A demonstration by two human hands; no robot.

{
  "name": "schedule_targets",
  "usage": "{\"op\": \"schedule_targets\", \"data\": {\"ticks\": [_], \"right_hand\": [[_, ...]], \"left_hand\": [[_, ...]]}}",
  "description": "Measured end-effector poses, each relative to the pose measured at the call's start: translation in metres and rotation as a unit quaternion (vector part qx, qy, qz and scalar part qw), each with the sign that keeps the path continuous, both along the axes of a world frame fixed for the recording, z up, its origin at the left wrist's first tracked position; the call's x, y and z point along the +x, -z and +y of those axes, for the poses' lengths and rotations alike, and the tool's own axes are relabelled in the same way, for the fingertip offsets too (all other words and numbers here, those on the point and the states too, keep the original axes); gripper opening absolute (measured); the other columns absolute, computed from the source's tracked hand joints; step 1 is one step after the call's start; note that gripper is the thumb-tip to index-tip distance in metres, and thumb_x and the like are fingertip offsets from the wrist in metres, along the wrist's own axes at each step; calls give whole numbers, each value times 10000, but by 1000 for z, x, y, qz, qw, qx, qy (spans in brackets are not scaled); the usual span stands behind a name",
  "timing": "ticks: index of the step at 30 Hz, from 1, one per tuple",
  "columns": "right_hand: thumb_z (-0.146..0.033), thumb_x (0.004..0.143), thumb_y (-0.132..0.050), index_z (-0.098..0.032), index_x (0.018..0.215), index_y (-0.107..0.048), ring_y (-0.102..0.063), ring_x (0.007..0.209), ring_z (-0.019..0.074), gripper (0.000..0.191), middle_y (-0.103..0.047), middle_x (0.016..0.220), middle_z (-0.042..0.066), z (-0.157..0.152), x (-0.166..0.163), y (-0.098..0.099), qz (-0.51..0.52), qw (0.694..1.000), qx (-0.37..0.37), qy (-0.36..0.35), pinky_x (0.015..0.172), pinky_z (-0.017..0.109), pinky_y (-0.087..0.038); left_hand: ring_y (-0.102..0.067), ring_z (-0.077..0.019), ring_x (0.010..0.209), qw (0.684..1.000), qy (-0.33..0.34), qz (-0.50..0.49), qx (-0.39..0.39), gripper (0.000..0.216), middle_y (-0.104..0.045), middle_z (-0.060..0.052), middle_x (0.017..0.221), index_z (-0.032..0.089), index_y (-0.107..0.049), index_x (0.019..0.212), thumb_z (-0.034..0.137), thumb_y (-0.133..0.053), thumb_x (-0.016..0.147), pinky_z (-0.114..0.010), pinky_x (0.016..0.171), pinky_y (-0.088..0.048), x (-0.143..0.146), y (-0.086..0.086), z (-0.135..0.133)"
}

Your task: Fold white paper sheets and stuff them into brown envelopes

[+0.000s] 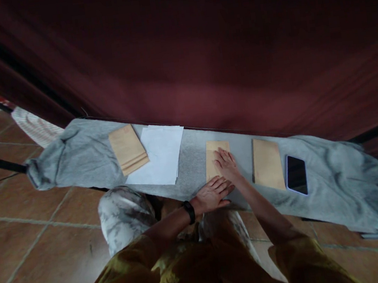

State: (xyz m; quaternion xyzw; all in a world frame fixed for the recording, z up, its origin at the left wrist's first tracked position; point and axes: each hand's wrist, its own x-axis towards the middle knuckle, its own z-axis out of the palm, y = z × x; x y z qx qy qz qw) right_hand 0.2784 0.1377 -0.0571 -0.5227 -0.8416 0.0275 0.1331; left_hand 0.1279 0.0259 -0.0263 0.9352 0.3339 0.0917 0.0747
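Note:
A brown paper envelope (210, 157) lies flat on the grey cloth in front of me. My right hand (226, 164) rests on its upper right part, fingers stretched out and pointing away from me. Across the near end of the envelope lies my left hand (215, 192), flat with its fingers spread to the right, and a black band is on that wrist. Part of the envelope is hidden under both hands. To the right is another brown envelope or stack (267, 164). On the left, a small pile of brown envelopes (128, 148) overlaps white paper sheets (164, 151).
A phone (296, 174) in a light purple case lies dark at the right. The grey cloth (192, 152) covers a narrow bench and bunches up at both ends. Behind it hangs a dark red curtain (180, 69). Brown tiles (67, 248) form the floor.

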Motion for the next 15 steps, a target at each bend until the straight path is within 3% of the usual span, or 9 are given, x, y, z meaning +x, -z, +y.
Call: {"op": "schedule_targets", "data": {"ticks": [7,15], "right_hand": [[-364,1065,-250,-83,1535,-369,-338,1474,285,560,-348,1606,173,0,-3,2,9,998,28,48,1193,488,-250],[-341,1064,-258,-73,1540,-356,-350,1474,242,555,-392,1583,161,-42,28,5,4,998,32,46,1203,453,-256]], "left_hand": [[-377,-225,1464,1000,-2,-7,15,574,-466,-82,1554,222,-417,1510,522,-403,1022,-405,1250,-189,0,7,0],[-355,-179,1479,1000,-11,-5,13,564,-431,-80,1577,211,-386,1527,491,-381,1037,-363,1254,-197,-7,12,-7]]}}
